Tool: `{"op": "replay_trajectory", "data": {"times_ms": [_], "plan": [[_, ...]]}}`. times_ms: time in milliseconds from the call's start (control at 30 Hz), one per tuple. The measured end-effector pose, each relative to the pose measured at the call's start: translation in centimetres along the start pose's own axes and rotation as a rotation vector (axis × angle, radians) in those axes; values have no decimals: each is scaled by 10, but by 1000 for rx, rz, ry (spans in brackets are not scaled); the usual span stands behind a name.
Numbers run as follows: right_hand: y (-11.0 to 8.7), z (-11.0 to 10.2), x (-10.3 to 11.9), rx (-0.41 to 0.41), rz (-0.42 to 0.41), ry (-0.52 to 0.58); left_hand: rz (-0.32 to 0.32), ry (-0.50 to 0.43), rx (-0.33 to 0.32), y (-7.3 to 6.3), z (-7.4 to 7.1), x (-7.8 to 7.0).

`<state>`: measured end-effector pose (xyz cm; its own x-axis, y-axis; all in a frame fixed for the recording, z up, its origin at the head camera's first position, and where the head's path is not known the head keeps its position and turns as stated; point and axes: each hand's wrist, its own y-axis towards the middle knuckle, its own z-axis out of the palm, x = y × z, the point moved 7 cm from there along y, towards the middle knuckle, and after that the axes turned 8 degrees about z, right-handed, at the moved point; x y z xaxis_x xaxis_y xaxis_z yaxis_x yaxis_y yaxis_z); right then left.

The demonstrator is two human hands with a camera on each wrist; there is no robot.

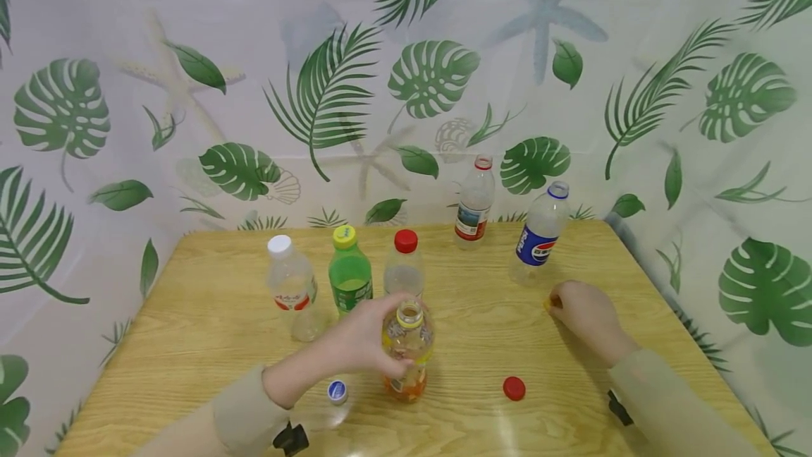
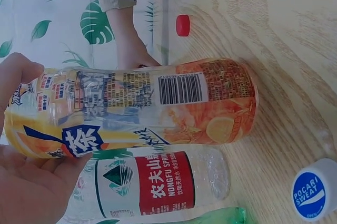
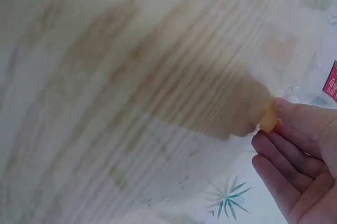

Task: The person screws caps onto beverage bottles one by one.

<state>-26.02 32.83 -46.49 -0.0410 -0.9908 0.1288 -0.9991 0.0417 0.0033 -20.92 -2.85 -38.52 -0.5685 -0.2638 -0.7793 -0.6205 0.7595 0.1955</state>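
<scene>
My left hand (image 1: 355, 337) grips a clear tea bottle (image 2: 205, 103) with an orange and yellow label around its upper part, thumb on one side and fingers on the other. The bottle stands upright, its mouth uncapped and a yellow ring at its neck. Far to the right, my right hand (image 1: 590, 312) pinches a yellow bottle cap (image 3: 269, 119) between thumb and fingertips, low over the wooden table (image 1: 482, 344). Directly behind the tea bottle is a clear bottle with a red cap (image 1: 406, 240); its red label (image 2: 166, 182) shows in the left wrist view.
A white-capped bottle (image 1: 293, 295) and a green bottle (image 1: 350, 277) stand left of centre. Farther back are an uncapped red-ringed bottle (image 1: 474, 206) and an uncapped Pepsi bottle (image 1: 539, 238). A blue-and-white cap (image 1: 337, 392) and a red cap (image 1: 514, 388) lie near the front.
</scene>
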Motion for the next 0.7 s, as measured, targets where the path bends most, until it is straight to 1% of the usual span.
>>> {"op": "replay_trajectory", "data": {"times_ms": [133,267,400,600,700], "plan": [[-3,-8,-2,-12,-1,36,1,-3,-9,1,1,1],[-4,-23,1,-20,-12,49,-4,-11,-15,0,1,1],[-5,-40,10,-32,-40,27,-3,-3,-12,-1,2,0],[-8,-71,26,-57,-70,49,8,15,-16,1,2,0],[-12,-88,39,-80,-92,49,-6,10,-14,0,2,1]]}}
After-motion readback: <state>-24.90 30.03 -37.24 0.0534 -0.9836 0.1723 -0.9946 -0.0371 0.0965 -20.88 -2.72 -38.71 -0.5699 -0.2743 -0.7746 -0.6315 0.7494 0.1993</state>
